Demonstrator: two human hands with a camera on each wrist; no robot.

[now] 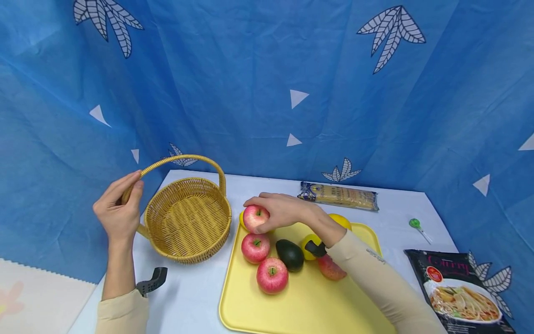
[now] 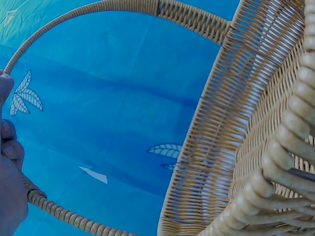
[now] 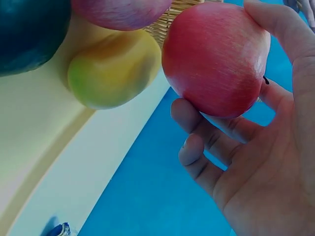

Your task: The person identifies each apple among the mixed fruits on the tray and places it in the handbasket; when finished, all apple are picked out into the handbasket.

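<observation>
My left hand [image 1: 118, 206] grips the handle [image 1: 187, 157] of a woven basket [image 1: 187, 222], which stands at the left with a bare inside. In the left wrist view, the fingers [image 2: 11, 142] are only partly visible at the edge. At the tray's far left corner, my right hand [image 1: 283, 208] holds a red apple [image 3: 214, 59] between thumb and fingers. A yellow-green fruit [image 3: 115, 69] lies just past that apple, mostly hidden behind it in the head view. Two more apples, one red apple [image 1: 255, 248] and another [image 1: 272, 275], sit nearer on the yellow tray [image 1: 292, 315].
On the tray also lie a dark green avocado [image 1: 289, 255], yellow fruits [image 1: 340, 220] and a reddish fruit [image 1: 331, 267], partly behind the right forearm. A noodle packet [image 1: 340, 195] lies behind the tray. To the right are a green lollipop [image 1: 415, 223] and a black food bag [image 1: 459, 292].
</observation>
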